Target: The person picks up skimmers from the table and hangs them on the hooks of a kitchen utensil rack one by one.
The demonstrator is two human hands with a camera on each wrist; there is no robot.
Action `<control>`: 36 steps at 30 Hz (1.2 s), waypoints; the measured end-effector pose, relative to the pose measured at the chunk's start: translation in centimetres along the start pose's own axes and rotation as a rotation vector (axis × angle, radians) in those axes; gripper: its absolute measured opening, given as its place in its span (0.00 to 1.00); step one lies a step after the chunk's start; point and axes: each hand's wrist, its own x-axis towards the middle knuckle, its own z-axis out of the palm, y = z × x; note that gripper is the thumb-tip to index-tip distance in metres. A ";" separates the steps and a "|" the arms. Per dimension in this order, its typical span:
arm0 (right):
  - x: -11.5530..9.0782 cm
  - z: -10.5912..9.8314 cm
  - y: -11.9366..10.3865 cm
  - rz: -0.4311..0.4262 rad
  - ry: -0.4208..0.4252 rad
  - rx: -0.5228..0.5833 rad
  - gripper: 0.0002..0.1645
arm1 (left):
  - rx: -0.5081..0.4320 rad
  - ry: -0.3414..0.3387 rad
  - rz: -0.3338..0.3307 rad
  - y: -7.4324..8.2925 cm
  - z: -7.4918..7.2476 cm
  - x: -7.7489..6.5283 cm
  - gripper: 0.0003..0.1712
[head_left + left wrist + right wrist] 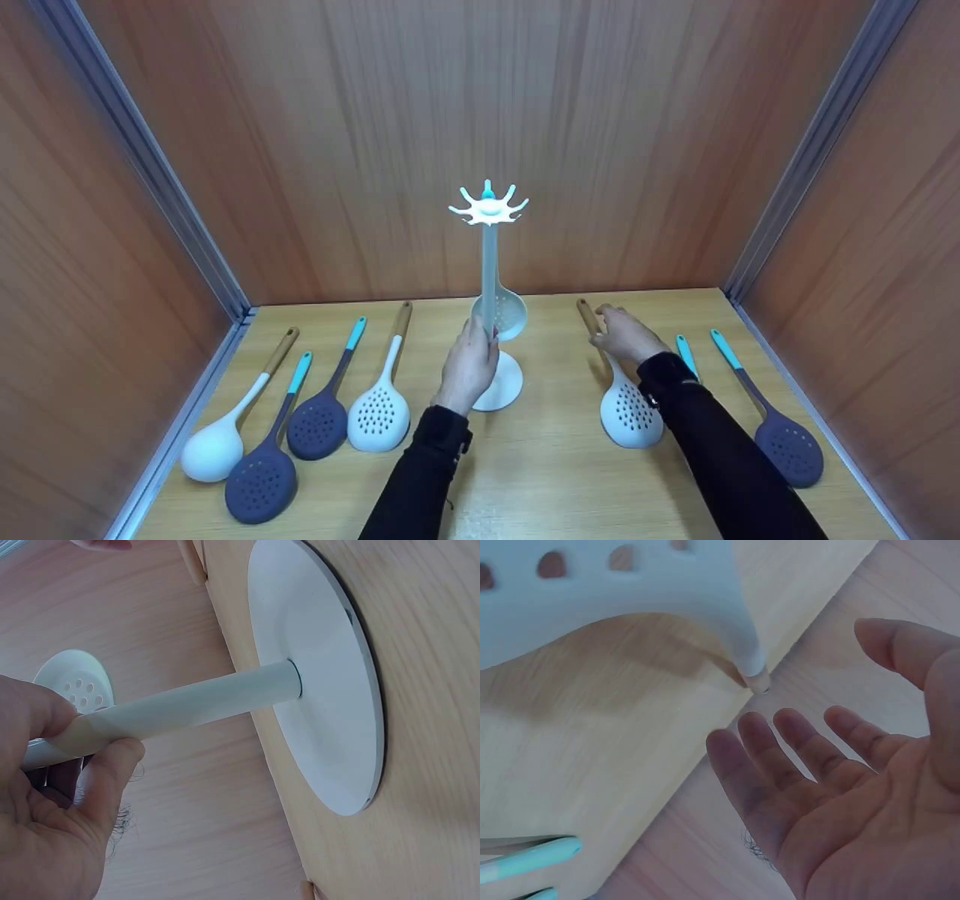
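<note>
My left hand (469,367) grips the pale upright pole (489,274) of a utensil stand, above its round white base (504,382). In the left wrist view, thumb and fingers curl round the pole (195,706). The stand's top is a white ring of curved hooks (489,208). A pale perforated skimmer (513,311) hangs behind the pole. My right hand (630,337) hovers by the wooden handle of a white skimmer (630,416) lying on the table. In the right wrist view, this hand (855,787) has loosely extended fingers, apart from the skimmer (682,592).
On the left lie a white ladle (214,450), two dark perforated turners (261,484) with turquoise handles and a white skimmer (379,416). At right are another dark turner (787,450) and a turquoise handle (685,354) partly behind my sleeve. Wood panels (375,150) enclose the table.
</note>
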 end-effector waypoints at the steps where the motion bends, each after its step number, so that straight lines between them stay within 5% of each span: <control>1: 0.0 0.1 0.1 0.006 -0.005 -0.001 0.43 | 0.003 0.001 -0.001 0.0 0.0 0.0 0.12; 21: 0.7 1.5 1.9 0.102 -0.069 0.029 0.43 | -0.019 -0.026 -0.023 0.0 -0.1 0.1 0.18; 36: 0.5 1.8 1.7 0.076 -0.059 -0.040 0.20 | 0.009 0.006 0.004 0.1 -0.1 0.0 0.15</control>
